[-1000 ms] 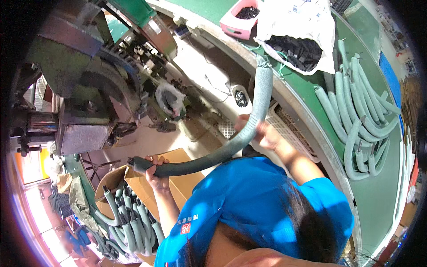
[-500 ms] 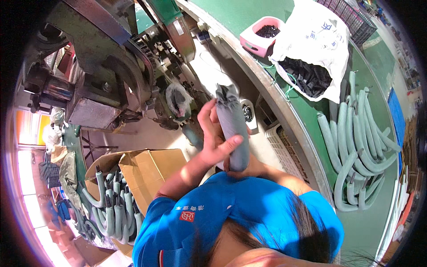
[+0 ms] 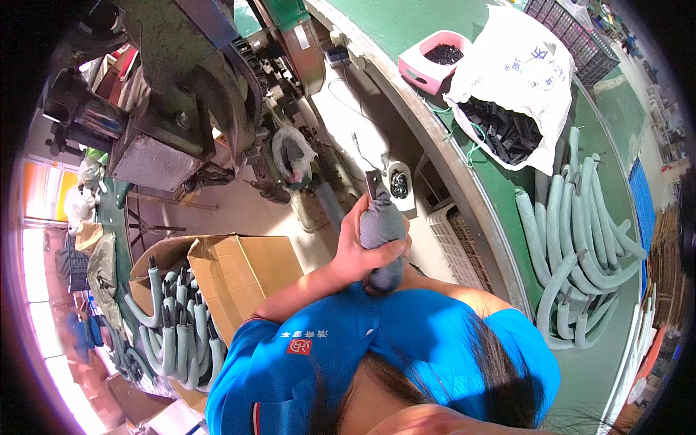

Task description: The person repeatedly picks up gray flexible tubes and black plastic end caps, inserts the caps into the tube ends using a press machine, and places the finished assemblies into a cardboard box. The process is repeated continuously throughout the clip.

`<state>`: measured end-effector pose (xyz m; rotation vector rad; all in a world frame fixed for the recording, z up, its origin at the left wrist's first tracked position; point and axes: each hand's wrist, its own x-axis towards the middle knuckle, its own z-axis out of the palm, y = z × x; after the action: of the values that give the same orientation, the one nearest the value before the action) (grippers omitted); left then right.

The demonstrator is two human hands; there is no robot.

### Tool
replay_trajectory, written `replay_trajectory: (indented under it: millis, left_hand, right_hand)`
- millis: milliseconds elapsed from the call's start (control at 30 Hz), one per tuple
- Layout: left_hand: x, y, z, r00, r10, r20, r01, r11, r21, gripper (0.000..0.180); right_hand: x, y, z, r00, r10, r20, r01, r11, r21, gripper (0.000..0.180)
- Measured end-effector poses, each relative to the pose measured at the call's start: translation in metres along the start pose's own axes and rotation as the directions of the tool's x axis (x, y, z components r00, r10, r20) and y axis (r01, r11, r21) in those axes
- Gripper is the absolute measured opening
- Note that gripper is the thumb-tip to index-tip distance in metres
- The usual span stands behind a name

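The left hand is wrapped around a grey cloth-covered tube, its thumb laid across the front and its fingers going behind. The right hand is mostly hidden behind the tube; a little of it shows at the far side, seemingly close against the cloth, but I cannot tell how it grips. The tube stands on end in front of the chest, its lower end close to the blue shirt. At its upper end the cloth is gathered tight around a dark flat tab with a hole in it.

Just beyond the hands, a small white tray holds dark pieces, and a white slatted crate stands beside the edge of the green table. On that table, off to the right, lies a pile of bent grey-green tubes. Farther up the table, a white sack gapes open on black pieces, next to a pink bin with small black bits inside, and a dark lattice basket sits behind the sack.

To the left, an open cardboard box is packed with more covered tubes, dark tips upward. Above it looms a heavy dark machine.
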<state>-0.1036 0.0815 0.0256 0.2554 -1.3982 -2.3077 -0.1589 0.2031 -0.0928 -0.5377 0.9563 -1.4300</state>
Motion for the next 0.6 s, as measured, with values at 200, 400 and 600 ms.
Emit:
replay_trajectory:
  millis: [200,400,600]
  left_hand:
    - [-0.022,-0.008,0.006,0.988,0.138,0.066,-0.134,0.989,-0.06,0.064]
    - [-0.005,-0.01,-0.051,0.983,-0.028,-0.183,0.04,0.997,0.064,0.055]
    - [-0.025,-0.003,-0.078,0.962,-0.258,-0.094,0.249,0.964,-0.097,0.058]
  right_hand:
    - [0.012,0.009,-0.005,0.976,-0.142,0.167,0.188,0.932,-0.309,0.055]
    - [0.031,-0.053,-0.021,0.938,-0.029,0.346,0.244,0.762,-0.6,0.062]
    - [0.083,-0.083,-0.219,0.586,-0.715,-0.38,-0.346,0.203,-0.916,0.017]
